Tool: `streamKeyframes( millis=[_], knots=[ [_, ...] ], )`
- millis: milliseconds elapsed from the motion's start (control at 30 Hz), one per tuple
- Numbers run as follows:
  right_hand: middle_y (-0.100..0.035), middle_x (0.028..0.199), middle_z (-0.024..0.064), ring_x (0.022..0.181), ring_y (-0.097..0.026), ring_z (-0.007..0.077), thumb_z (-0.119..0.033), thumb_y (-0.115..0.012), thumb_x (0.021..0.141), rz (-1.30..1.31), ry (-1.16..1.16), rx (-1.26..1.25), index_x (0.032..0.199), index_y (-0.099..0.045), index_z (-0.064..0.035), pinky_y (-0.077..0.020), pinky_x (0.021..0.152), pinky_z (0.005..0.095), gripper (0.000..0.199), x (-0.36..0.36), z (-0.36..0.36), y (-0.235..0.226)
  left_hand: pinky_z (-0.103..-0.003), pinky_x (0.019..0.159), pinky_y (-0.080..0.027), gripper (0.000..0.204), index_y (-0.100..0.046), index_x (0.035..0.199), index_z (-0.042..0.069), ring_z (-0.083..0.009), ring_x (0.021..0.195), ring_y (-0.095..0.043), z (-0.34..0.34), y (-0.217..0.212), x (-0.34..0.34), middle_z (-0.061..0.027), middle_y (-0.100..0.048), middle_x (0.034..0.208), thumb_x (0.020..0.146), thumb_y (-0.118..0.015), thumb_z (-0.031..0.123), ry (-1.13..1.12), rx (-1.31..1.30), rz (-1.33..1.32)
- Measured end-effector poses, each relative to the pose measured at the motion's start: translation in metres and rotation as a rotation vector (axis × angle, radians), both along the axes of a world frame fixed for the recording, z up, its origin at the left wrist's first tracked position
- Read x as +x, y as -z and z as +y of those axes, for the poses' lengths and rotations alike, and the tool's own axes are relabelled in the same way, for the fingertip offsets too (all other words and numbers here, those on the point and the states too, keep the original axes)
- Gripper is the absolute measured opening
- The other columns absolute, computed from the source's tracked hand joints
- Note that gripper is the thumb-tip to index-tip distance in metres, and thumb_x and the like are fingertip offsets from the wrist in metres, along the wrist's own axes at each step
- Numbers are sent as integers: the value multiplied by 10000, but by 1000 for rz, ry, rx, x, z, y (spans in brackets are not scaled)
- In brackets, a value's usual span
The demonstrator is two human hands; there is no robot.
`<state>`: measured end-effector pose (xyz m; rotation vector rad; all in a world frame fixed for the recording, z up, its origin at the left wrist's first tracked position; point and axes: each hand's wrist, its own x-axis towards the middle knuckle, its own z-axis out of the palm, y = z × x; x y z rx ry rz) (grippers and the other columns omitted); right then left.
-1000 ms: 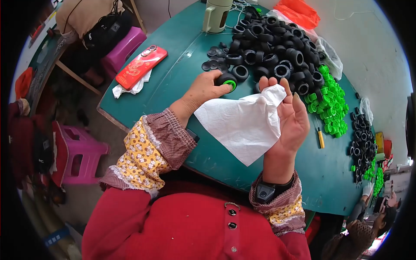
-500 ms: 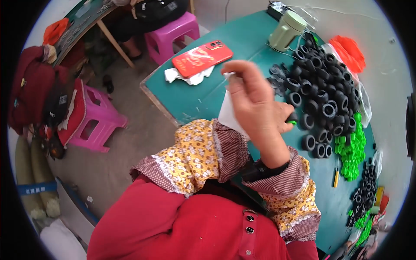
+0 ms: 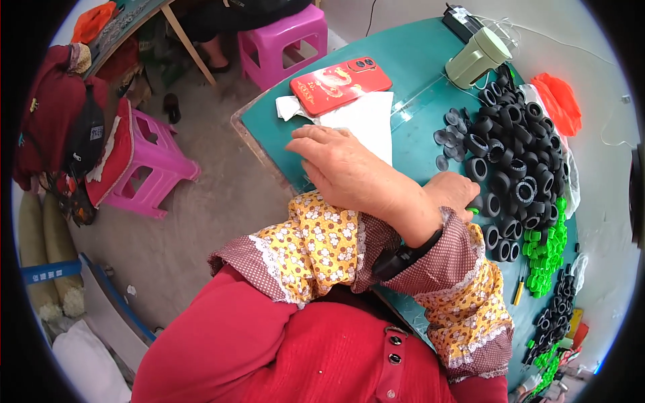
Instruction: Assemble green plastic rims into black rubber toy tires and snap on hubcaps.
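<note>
My forearms cross, the right one over the left. My right hand (image 3: 342, 164) is stretched out flat to the left, its fingers extended beside the white sheet (image 3: 369, 124) and just below the red phone (image 3: 340, 86). Its thumb side is partly hidden. The sheet lies against the phone's near edge, and part of it is behind my hand. My left hand (image 3: 451, 191) comes out to the right beneath my right wrist. Its curled fingers hold a small black wheel with a green part (image 3: 474, 207), mostly covered by the fingers, close to the pile of black rubber tyres (image 3: 514, 161).
Flat black discs (image 3: 451, 134) lie left of the tyres. Bright green plastic parts (image 3: 545, 252) and a yellow-handled tool (image 3: 519, 292) are at the right. A pale green cup (image 3: 477, 57) stands at the back. Pink stools (image 3: 144, 164) stand on the floor; another person sits beyond.
My right hand has swung left and down from a raised pinch, its fingers straightening. The white sheet it held now lies by the phone. My left hand stays near the tyres.
</note>
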<state>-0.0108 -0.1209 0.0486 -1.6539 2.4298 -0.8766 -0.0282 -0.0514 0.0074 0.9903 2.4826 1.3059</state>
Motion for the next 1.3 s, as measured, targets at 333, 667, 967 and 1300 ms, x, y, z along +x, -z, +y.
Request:
streamKeyframes(
  millis=[333,667,967,1300],
  knots=[
    [-582,983,119,914,-549,180,71,-443,789,155,509,-435,963,-549,36,-401,826,264,206,39,116,-53,-401,709,-445,261,-560,850,44,-319,850,-556,13,41,-15,-145,-583,861,675,-598,234,-4,204,109],
    [-579,940,58,841,-528,109,-140,-503,863,-189,1180,-548,1080,-501,23,-415,740,215,271,93,265,21,-215,530,-415,232,-578,867,25,-78,564,-514,38,-2,20,-19,-563,702,752,-638,217,-68,660,-686],
    [-577,875,20,752,-524,68,-206,-560,840,-559,1075,-902,1065,-537,-12,-428,667,207,298,125,256,8,-231,665,-466,266,-554,967,6,-105,737,-554,46,-31,40,-43,-579,865,780,-618,183,348,538,-660],
    [-455,769,-17,658,-438,53,-180,-683,742,-203,1161,-909,1041,-547,-12,-394,591,184,368,124,252,16,-240,788,-444,368,-498,1073,0,-92,870,-537,52,-45,21,-27,-574,930,766,-655,129,544,485,-492]
  ],
)
